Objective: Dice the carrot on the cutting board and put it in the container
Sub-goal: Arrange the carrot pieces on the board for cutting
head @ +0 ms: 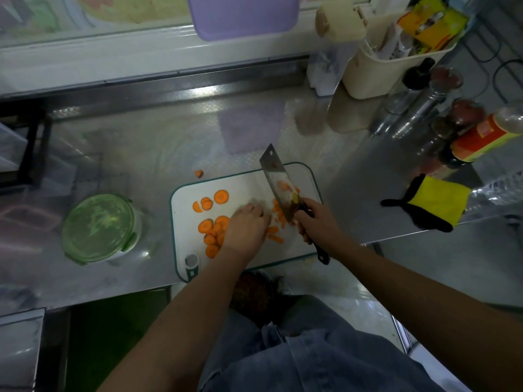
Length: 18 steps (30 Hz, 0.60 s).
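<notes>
A white cutting board (243, 182) with a green rim lies on the steel counter. Several orange carrot rounds (210, 227) are spread over its left half, and thin carrot strips (276, 237) lie near the middle. My left hand (247, 224) rests on the board over carrot pieces, fingers curled down; what it holds is hidden. My right hand (317, 222) grips the black handle of a cleaver (278, 182), whose blade stands just right of the left hand. A round container (97, 227) with a green lid stands left of the board.
One carrot end (199, 173) lies on the counter behind the board. Sauce bottles (478, 140), a cream utensil holder (387, 60) and a yellow-black glove (433, 203) crowd the right side. A purple board (243, 15) leans at the back. The counter edge runs just below the board.
</notes>
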Motion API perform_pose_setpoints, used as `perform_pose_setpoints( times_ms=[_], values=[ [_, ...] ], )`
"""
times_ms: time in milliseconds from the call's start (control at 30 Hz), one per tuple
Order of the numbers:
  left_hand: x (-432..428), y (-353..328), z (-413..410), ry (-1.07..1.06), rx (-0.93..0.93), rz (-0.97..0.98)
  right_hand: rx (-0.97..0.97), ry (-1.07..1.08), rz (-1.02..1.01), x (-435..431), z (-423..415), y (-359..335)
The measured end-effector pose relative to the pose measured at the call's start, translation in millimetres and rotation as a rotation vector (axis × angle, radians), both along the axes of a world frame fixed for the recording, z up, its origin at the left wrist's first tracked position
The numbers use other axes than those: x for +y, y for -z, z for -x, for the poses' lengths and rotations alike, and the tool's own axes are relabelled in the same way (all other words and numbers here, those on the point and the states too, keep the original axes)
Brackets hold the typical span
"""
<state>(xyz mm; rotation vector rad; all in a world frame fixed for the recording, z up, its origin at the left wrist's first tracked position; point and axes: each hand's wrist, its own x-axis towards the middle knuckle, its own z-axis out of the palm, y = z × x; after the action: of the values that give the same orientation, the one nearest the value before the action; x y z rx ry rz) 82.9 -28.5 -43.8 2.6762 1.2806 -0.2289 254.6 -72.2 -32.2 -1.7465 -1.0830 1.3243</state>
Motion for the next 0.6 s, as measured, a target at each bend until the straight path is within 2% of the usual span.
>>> perform_pose_setpoints(
  times_ms=[167, 367, 500, 600],
  values=[
    [-1, -1, -8, 0.005, 0.036, 0.000, 0.000, 0.007, 0.006, 1, 3, -2],
    [7, -2, 2, -0.003, -0.043, -0.008, 0.009, 0.002, -0.015, 4, 3, -2],
    [25, -7, 23, -0.177, -0.092, -0.109, 0.014, 0.007, -0.023, 7, 4, -3],
    [32, -6, 32, -0.258, -0.063, -0.141, 0.008, 0.002, -0.011, 8, 8, -2]
  ],
)
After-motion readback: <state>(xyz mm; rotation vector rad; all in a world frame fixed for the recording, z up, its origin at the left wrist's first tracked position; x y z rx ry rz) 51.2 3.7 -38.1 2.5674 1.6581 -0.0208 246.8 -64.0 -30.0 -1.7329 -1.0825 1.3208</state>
